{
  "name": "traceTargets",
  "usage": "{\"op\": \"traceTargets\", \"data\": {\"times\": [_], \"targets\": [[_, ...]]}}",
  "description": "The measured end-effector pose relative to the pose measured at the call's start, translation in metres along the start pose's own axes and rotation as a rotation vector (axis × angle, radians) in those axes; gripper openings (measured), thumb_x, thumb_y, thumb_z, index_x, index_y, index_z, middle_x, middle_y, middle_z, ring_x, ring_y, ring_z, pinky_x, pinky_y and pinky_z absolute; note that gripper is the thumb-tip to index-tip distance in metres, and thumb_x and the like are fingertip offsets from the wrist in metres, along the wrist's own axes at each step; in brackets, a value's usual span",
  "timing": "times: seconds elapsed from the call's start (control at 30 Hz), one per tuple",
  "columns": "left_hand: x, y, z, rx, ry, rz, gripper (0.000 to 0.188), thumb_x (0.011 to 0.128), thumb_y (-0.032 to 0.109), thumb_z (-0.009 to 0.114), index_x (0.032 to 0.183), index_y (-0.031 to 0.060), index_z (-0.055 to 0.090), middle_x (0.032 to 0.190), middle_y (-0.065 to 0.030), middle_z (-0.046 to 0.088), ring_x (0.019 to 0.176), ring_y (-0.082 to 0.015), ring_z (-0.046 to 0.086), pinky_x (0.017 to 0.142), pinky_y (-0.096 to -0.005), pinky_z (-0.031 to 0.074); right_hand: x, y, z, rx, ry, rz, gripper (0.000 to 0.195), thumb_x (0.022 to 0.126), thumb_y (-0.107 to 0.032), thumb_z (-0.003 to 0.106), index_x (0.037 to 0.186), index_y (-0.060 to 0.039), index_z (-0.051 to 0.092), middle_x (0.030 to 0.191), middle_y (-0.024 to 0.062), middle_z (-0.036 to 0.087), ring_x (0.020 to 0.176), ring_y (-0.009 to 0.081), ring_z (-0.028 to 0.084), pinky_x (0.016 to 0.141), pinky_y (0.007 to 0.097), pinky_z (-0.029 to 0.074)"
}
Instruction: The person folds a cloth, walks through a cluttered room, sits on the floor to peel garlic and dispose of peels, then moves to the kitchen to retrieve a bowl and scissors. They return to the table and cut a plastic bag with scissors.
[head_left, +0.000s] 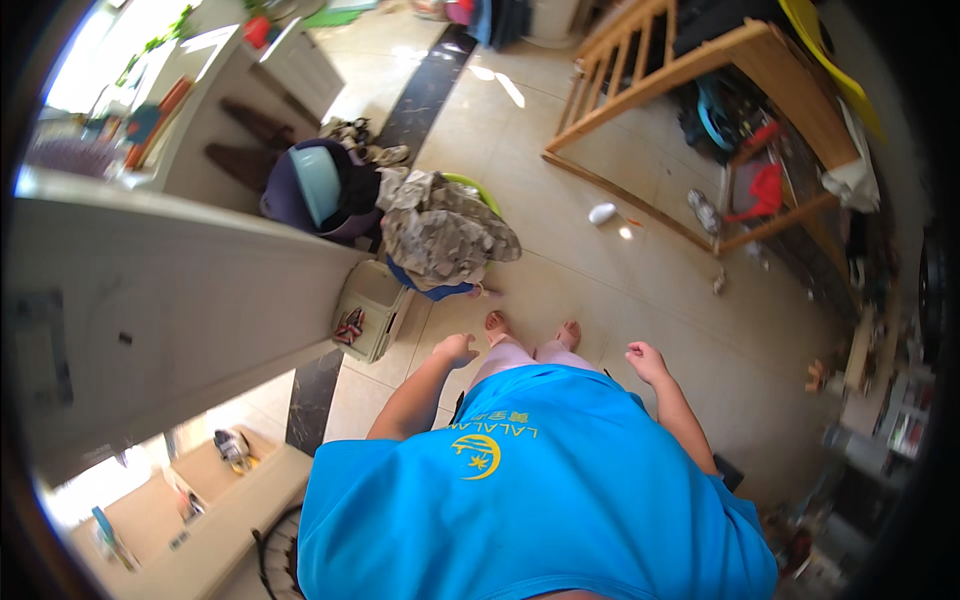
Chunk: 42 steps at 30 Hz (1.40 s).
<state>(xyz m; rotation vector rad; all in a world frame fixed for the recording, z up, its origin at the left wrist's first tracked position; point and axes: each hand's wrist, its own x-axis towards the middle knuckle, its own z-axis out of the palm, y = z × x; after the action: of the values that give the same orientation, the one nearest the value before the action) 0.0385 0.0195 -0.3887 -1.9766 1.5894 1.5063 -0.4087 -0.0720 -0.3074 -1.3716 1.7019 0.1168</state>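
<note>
My left hand hangs beside my left thigh, holding nothing, its fingers loosely bent and the thumb apart. On the other side my right hand also hangs empty, with loosely curled fingers. Neither touches anything. Between them are my bare lower legs and feet on the tiled floor. Nearest to my left hand stands a beige plastic bin with a small striped item on top. Just beyond it, a crumpled camouflage-patterned cloth covers a blue container and part of a green rim.
A wooden frame with slats stands ahead on the right, with clutter around it. Before it lies a small white object. At left are a purple tub, a light-blue basin, a white panel and a compartmented wooden tray.
</note>
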Motion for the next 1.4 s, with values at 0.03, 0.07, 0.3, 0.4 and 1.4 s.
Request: {"op": "traceTargets", "data": {"times": [0.03, 0.07, 0.3, 0.4, 1.4], "targets": [[-0.008, -0.003, 0.005, -0.054, 0.032, -0.004, 0.049, 0.078, 0.035, 0.064, 0.119, 0.01, 0.056, 0.113, -0.0157, 0.061, 0.108, -0.0297, 0.056, 0.091, -0.0382, 0.045, 0.01, -0.008, -0.001, -0.063, -0.025, -0.031, 0.036, 0.08, -0.023, 0.063, 0.11, -0.0029, 0.059, 0.105, 0.0143, 0.063, 0.098, 0.0251, 0.06, 0.084, 0.0343, 0.048], [-0.017, -0.009, 0.007, -0.102, 0.096, -0.027, 0.047, 0.078, 0.034, 0.064, 0.118, 0.0093, 0.057, 0.112, -0.0157, 0.061, 0.106, -0.0298, 0.057, 0.09, -0.0382, 0.045, 0.021, -0.015, -0.002, -0.12, -0.052, -0.067, 0.036, 0.08, -0.023, 0.063, 0.11, -0.0032, 0.059, 0.105, 0.0144, 0.063, 0.098, 0.0252, 0.061, 0.084, 0.0345, 0.048], [-0.121, -0.057, 0.033, -0.519, 0.638, -0.395, 0.039, 0.08, 0.026, 0.061, 0.112, 0.0058, 0.058, 0.108, -0.0159, 0.062, 0.102, -0.0313, 0.058, 0.088, -0.0399, 0.046, 0.099, -0.071, 0.024, -0.519, -0.294, -0.345, 0.036, 0.079, -0.024, 0.064, 0.108, -0.0032, 0.061, 0.105, 0.0149, 0.064, 0.098, 0.0265, 0.061, 0.084, 0.0359, 0.049], [-0.178, -0.061, 0.083, -0.7, 0.889, -0.633, 0.034, 0.081, 0.024, 0.059, 0.11, 0.0064, 0.059, 0.107, -0.0152, 0.063, 0.101, -0.0308, 0.059, 0.086, -0.0404, 0.047, 0.118, -0.118, 0.042, -0.693, -0.408, -0.467, 0.036, 0.078, -0.024, 0.064, 0.107, -0.003, 0.062, 0.105, 0.0148, 0.064, 0.098, 0.0264, 0.061, 0.085, 0.0354, 0.049], [-0.374, -0.065, 0.448, -1.342, 1.159, -0.947, 0.034, 0.08, 0.028, 0.062, 0.108, 0.0082, 0.063, 0.106, -0.0125, 0.064, 0.097, -0.0264, 0.062, 0.084, -0.0367, 0.049, -0.062, -0.252, 0.349, -1.436, -0.573, -0.823, 0.036, 0.069, -0.024, 0.069, 0.099, -0.0044, 0.067, 0.089, 0.0134, 0.067, 0.081, 0.0263, 0.064, 0.071, 0.0327, 0.05]]}}
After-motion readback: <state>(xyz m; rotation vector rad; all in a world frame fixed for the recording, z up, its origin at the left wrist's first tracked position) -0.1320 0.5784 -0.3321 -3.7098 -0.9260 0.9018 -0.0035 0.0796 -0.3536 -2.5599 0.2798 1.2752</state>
